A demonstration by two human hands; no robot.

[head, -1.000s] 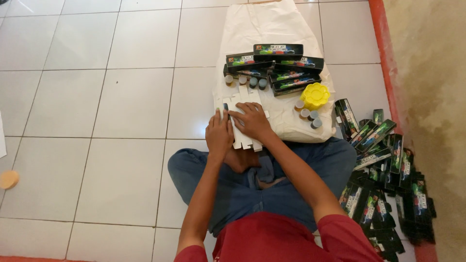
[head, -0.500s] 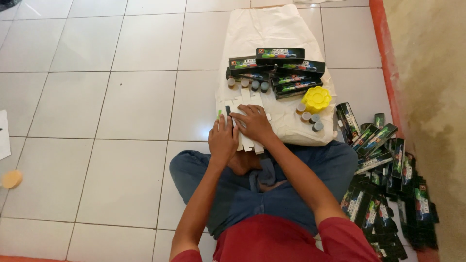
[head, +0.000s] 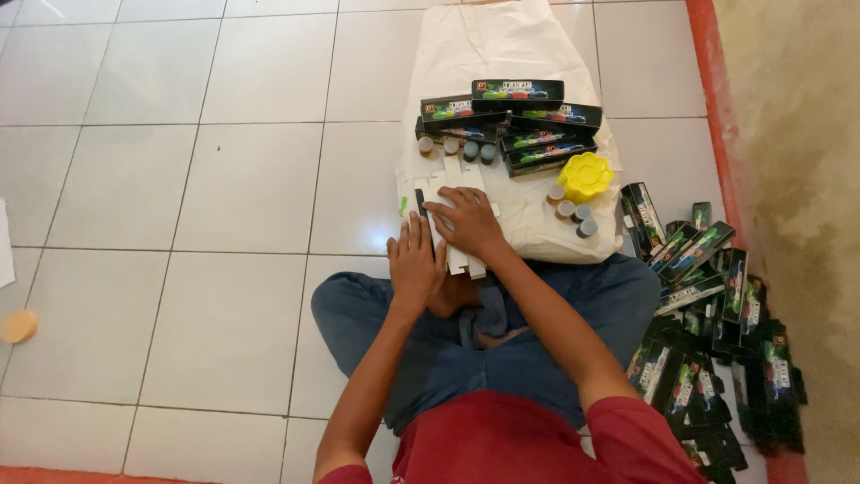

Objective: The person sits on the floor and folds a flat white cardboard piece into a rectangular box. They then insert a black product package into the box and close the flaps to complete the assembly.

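I sit cross-legged on a floor [head: 179, 179] of pale square tiles with thin dark grout lines. A white sack [head: 511, 45] lies flat on the tiles in front of my knees, its near edge just past my jeans.

My left hand [head: 414, 262] lies open, palm down, fingers spread, at the sack's near left corner, pressing on a flat white card [head: 452, 179], an unfolded box blank with tabs. My right hand [head: 468, 220] is also open and flat, laid across the middle of the same card, just beside the left. The card sits on the sack's near left part, its far end pointing away from me.

Across the middle of the sack stands a stack of long black boxes [head: 515, 116] with coloured print. Just in front of them, a short row of small pots [head: 466, 148] runs along the boxes' near side. Toward the sack's right edge lies a yellow flower-shaped palette [head: 584, 175], with a few more pots [head: 569, 211] just near of it.

Off the sack's right edge, a loose heap of black boxes [head: 717, 305] spreads over the tiles beside my right knee. Beyond it a red strip [head: 712, 108] borders the floor, and past that runs a rough, stained grey-brown surface [head: 797, 134]. At the floor's far left edge lies a small orange disc [head: 16, 325], with a scrap of white paper [head: 4, 242] just beyond it.
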